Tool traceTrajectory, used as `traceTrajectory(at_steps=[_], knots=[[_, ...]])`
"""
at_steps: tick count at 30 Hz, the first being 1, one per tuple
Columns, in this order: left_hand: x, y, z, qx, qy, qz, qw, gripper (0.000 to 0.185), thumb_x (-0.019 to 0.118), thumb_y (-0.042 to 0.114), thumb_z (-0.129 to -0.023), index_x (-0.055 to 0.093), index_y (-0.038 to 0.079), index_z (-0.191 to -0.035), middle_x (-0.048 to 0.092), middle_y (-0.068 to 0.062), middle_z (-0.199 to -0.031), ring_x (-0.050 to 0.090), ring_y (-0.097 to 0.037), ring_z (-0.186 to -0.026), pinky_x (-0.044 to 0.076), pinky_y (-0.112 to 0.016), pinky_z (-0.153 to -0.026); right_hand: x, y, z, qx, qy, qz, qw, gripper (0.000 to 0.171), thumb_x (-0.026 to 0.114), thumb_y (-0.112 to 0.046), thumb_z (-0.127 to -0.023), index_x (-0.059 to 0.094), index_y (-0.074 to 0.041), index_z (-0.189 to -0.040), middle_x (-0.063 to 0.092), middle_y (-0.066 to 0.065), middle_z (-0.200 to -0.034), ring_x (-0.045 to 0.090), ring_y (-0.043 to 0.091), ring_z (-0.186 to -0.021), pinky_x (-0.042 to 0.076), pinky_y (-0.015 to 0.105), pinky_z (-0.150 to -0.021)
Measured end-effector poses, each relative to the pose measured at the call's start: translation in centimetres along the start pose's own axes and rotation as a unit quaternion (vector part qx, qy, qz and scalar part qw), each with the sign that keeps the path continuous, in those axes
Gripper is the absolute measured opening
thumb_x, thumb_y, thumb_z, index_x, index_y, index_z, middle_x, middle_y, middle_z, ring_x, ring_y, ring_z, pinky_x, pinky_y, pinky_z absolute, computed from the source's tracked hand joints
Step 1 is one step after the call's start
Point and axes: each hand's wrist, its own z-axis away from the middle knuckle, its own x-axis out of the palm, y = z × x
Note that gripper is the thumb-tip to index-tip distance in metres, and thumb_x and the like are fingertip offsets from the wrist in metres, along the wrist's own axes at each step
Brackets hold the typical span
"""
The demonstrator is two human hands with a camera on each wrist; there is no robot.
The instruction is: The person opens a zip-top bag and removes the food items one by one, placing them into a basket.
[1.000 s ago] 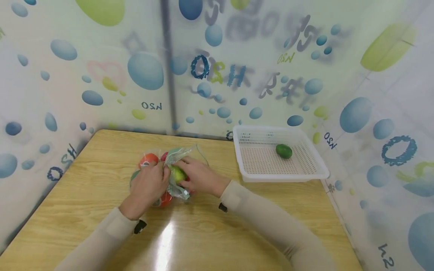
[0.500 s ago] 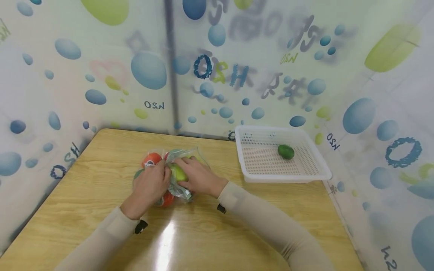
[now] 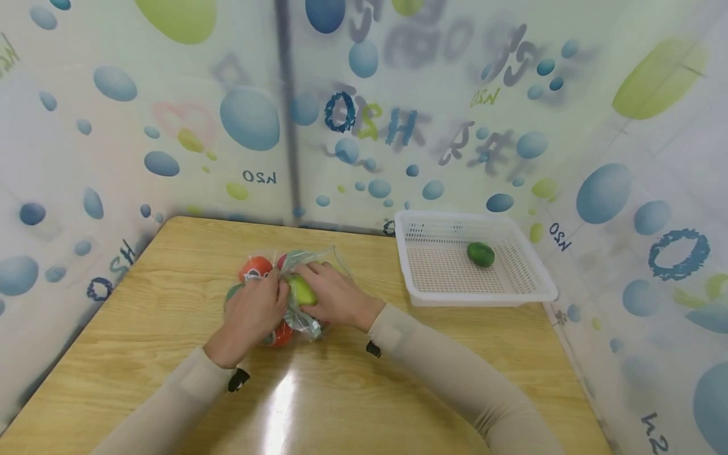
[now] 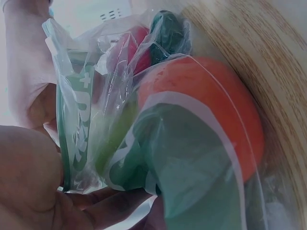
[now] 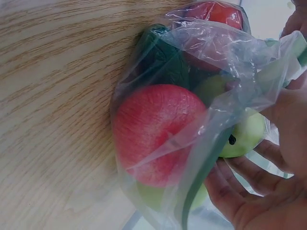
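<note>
Little has shifted since a second ago: both hands are still bunched at the bag (image 3: pixel 296 287) in the middle of the table (image 3: pixel 170 272), and the right hand has only edged a touch further over the green fruit. The lime in the tray has not moved.

The left hand (image 3: pixel 250 316) has its fingers curled on the bag's plastic at the mouth, pinching it; in the left wrist view the film with its green zip strip (image 4: pixel 72 139) gathers against the palm (image 4: pixel 29 182). The right hand (image 3: pixel 335 297) reaches into the open mouth, and its fingers close around a pale green apple (image 3: pixel 303 291). From the right wrist the apple (image 5: pixel 247 136) sits against the fingers (image 5: pixel 240 187), half under the bag's edge, its stem end showing.

The bag lies flat on the table, nearer the left half, well apart from the tray. Inside it, an orange (image 3: pixel 256 267) with a sticker lies at the far left, touching the left hand's knuckles; the left wrist view shows it large (image 4: pixel 206 110) behind printed green plastic. A red apple (image 5: pixel 158 129) presses against the film on the table side, with something dark green (image 5: pixel 163 62) just beyond it and another red fruit (image 5: pixel 216 14) at the far end.

A white tray (image 3: pixel 534 278) stands by the right wall, holding one lime (image 3: pixel 481 254) toward its back right. Bubble-print sheeting (image 3: pixel 250 120) surrounds the table.
</note>
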Motion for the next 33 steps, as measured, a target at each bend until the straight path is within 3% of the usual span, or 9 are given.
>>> traceTrajectory(at_steps=[13, 23, 29, 33], knots=[[-0.1, 0.3, 0.0, -0.001, -0.008, -0.003, 1.0, 0.037, 0.042, 0.026, -0.12, 0.069, 0.001, -0.114, 0.057, -0.008, -0.071, 0.055, -0.022, -0.058, 0.042, -0.035, -0.05, -1.3, 0.0, 0.7, 0.002, -0.009, -0.024, 1.0, 0.079, 0.093, -0.019, -0.1, 0.056, -0.01, -0.169, 0.063, 0.014, -0.168, 0.072, 0.024, -0.135, 0.064, 0.034, -0.11], [0.0, 0.2, 0.1, 0.003, -0.004, 0.028, 0.9996, 0.035, 0.04, 0.026, -0.12, 0.063, 0.007, -0.102, 0.057, -0.008, -0.071, 0.055, -0.021, -0.054, 0.044, -0.034, -0.047, -3.1, 0.9, 1.9, 0.0, -0.002, -0.042, 0.999, 0.08, 0.095, -0.018, -0.095, 0.06, -0.011, -0.167, 0.067, 0.012, -0.161, 0.071, 0.022, -0.126, 0.064, 0.036, -0.108], [0.8, -0.5, -0.1, 0.013, 0.014, 0.03, 0.9994, 0.038, 0.039, 0.03, -0.119, 0.063, 0.005, -0.103, 0.054, -0.007, -0.069, 0.053, -0.021, -0.051, 0.042, -0.035, -0.045, -4.1, 1.4, 2.8, -0.01, 0.006, -0.057, 0.998, 0.078, 0.093, -0.015, -0.095, 0.061, -0.014, -0.166, 0.067, 0.01, -0.158, 0.069, 0.02, -0.123, 0.064, 0.036, -0.106], [0.4, 0.1, -0.1, 0.005, 0.004, 0.026, 0.9996, 0.035, 0.041, 0.026, -0.118, 0.065, 0.003, -0.107, 0.056, -0.008, -0.071, 0.055, -0.022, -0.055, 0.043, -0.036, -0.047, -4.9, 1.8, 3.4, -0.009, 0.012, -0.066, 0.998, 0.076, 0.093, -0.013, -0.095, 0.063, -0.016, -0.165, 0.068, 0.008, -0.154, 0.069, 0.02, -0.122, 0.063, 0.037, -0.104]])
